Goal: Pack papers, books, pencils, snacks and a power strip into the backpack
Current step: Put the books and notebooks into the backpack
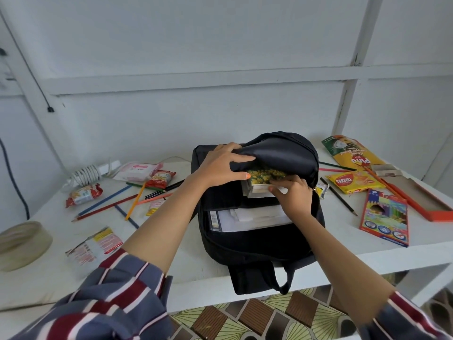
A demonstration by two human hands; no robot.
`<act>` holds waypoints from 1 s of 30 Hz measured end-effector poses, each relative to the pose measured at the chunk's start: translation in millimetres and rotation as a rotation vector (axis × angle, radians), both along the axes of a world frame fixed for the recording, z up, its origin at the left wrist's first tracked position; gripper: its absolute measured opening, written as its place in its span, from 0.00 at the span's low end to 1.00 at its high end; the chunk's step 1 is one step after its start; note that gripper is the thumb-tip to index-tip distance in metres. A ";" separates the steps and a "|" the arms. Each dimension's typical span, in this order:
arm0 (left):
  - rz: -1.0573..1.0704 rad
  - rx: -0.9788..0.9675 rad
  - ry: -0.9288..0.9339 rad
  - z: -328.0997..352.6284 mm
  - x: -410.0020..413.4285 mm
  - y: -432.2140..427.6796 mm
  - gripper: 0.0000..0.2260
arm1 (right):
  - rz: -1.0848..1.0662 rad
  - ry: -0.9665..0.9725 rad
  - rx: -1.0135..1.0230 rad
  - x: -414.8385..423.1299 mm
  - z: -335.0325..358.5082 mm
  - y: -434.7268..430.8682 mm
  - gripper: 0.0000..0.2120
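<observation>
A black backpack (257, 244) lies open on the white table (191, 266). My left hand (224, 163) grips its top flap and lifts it. My right hand (293, 191) pinches a book with a yellow flowered cover (263, 176) that lies half inside the upper compartment, on other books. White papers (255, 217) show in the lower compartment. Loose coloured pencils (110, 202) lie on the left, a coiled white power strip (90, 173) at the back left, and snack packets (83, 195) around it.
A yellow biscuit pack (353, 182), a coloured-pencil box (384, 219), an open orange tray (421, 200) and more pencils lie right of the backpack. A roll of tape (22, 244) sits at the left edge. A white wall stands close behind the table.
</observation>
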State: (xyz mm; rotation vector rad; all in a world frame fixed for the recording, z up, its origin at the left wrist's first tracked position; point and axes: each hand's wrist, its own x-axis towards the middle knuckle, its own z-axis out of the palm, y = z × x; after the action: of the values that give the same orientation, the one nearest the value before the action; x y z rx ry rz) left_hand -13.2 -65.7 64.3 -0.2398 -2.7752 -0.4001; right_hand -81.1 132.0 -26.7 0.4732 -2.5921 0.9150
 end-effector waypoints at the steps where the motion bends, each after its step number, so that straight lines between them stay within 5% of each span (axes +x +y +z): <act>1: 0.000 -0.002 -0.003 0.0 0.0 0.0 0.21 | -0.001 -0.003 -0.018 -0.7 -1.1 -0.4 0.11; 14: 0.012 -0.007 -0.085 -2.6 7.4 3.6 0.19 | -0.002 -0.052 -0.073 -0.4 0.5 -3.4 0.11; 23: 0.044 0.050 -0.401 -23.6 22.9 17.9 0.17 | 0.175 -0.265 0.643 23.5 11.0 18.5 0.33; 30: 0.088 0.119 -0.401 -39.6 45.3 31.1 0.19 | 0.425 -0.454 0.460 65.6 33.6 37.4 0.27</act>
State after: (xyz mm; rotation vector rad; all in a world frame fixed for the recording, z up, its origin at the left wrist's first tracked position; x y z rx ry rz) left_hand 32.1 -34.6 24.7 -0.0071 -3.1207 -0.6510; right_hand -15.5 169.4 6.9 1.0833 -3.2049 0.5792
